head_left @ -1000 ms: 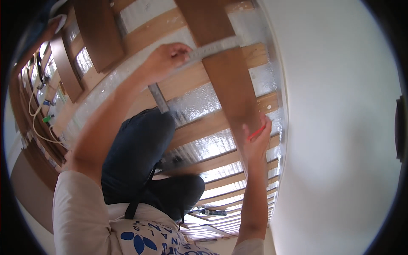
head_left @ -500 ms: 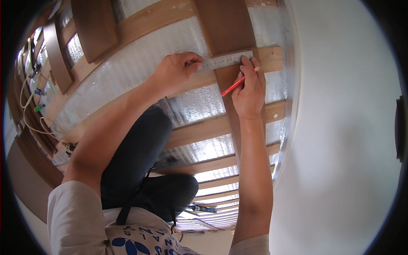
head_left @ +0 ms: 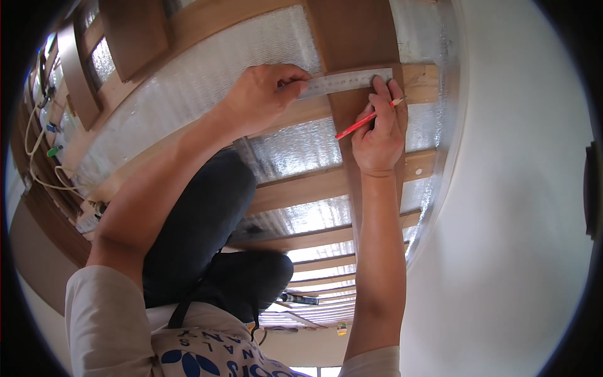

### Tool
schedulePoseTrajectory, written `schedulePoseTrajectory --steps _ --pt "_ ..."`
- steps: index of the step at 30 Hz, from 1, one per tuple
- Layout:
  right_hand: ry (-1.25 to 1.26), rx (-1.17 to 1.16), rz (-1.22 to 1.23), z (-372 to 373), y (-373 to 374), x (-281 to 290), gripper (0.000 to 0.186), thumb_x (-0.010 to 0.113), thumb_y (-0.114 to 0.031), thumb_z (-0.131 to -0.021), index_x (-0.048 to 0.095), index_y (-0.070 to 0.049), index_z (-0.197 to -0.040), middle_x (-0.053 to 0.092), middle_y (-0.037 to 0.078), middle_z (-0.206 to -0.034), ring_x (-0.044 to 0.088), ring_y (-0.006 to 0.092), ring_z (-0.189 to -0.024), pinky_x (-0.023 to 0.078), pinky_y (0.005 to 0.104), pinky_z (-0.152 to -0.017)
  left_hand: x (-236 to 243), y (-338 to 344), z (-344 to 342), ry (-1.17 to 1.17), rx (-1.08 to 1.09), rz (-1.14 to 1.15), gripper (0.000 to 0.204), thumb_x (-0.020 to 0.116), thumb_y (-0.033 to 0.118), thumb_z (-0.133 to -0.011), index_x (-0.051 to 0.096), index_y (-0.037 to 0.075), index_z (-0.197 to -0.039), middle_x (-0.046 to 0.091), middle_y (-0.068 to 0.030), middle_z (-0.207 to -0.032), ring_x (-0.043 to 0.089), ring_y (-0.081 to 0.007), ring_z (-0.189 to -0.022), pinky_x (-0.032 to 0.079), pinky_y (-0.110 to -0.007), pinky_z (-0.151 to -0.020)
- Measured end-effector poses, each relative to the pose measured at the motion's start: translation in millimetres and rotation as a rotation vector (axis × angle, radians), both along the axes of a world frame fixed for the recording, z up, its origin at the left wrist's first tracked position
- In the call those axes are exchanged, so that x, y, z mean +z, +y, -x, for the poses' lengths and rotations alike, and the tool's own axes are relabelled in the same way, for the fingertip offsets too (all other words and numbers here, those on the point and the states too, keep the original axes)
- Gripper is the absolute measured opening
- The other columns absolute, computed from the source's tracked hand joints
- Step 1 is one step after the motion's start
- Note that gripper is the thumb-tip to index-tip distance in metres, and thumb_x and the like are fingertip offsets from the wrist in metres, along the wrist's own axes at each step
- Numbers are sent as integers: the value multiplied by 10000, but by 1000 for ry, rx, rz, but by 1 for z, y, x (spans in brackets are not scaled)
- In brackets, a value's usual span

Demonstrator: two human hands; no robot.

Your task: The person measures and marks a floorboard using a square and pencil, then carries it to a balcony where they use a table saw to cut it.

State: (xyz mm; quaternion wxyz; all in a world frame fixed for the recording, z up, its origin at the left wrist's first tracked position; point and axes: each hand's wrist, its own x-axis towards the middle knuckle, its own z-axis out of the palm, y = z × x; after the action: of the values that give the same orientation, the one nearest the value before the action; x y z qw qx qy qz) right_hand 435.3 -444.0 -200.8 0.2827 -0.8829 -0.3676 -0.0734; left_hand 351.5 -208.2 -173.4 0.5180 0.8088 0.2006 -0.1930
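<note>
Red pencil (head_left: 355,128) gripped in right hand (head_left: 379,144), its fingertips rested on ruler (head_left: 345,81); ruler's other end pinched by left hand (head_left: 259,97). Ruler laid across brown board (head_left: 361,41), near floor's (head_left: 223,60) right edge. Silvery foil (head_left: 301,149) crossed by wooden battens (head_left: 301,188). Floor bounded at right by white wall (head_left: 521,163). Dark planks (head_left: 134,38) strewn toward far-left corner.

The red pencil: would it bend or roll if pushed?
The red pencil looks straight, so it probably wouldn't bend. Its slimness suggests little weight, and it might roll, though its cross-section isn't clear. The narrow sharpened tip could snap.
</note>
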Motion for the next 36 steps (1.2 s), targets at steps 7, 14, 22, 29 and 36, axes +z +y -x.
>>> schedulePoseTrajectory --steps 7,14,22,29,36 --pt "28 11 -15 2 -1 -3 339 645 108 -809 592 -67 -1094 727 117 -1246 644 415 -1192 548 493 -1008 4 0 -2 107 18 32 284 642 230 -1020 720 33 -1209 741 -140 -949 702 -231 -837 550 -356 -786" --pt "4 7 12 -1 -3 3 299 648 57 -842 588 -71 -1105 729 124 -1244 647 424 -1194 537 505 -1022 24 -29 0 -526 -370 -452 483 667 139 -890 607 10 -1352 633 -147 -1324 622 -301 -1214 546 -413 -1003" --pt "38 30 -13 1 0 -3 328 743 -32 -879 572 -69 -1157 701 149 -1304 622 446 -1237 521 489 -1048 15 -78 3 -505 -584 -727 558 570 152 -928 537 -18 -1459 477 -180 -1566 430 -324 -1472 379 -421 -1207" --pt "-10 0 -2 0 -1 -8 215 683 -14 -909 591 -77 -1093 730 111 -1243 659 417 -1184 546 504 -1010 8 -78 6 -493 -604 -724 565 541 206 -977 501 4 -1502 435 -168 -1606 389 -310 -1507 342 -420 -1230" --pt "-5 7 -3 0 0 -6 200 670 -18 -923 587 -83 -1092 733 118 -1233 660 421 -1182 543 503 -1014 6 -78 5 -496 -599 -727 561 547 213 -983 501 10 -1503 453 -156 -1596 397 -304 -1505 346 -420 -1230"
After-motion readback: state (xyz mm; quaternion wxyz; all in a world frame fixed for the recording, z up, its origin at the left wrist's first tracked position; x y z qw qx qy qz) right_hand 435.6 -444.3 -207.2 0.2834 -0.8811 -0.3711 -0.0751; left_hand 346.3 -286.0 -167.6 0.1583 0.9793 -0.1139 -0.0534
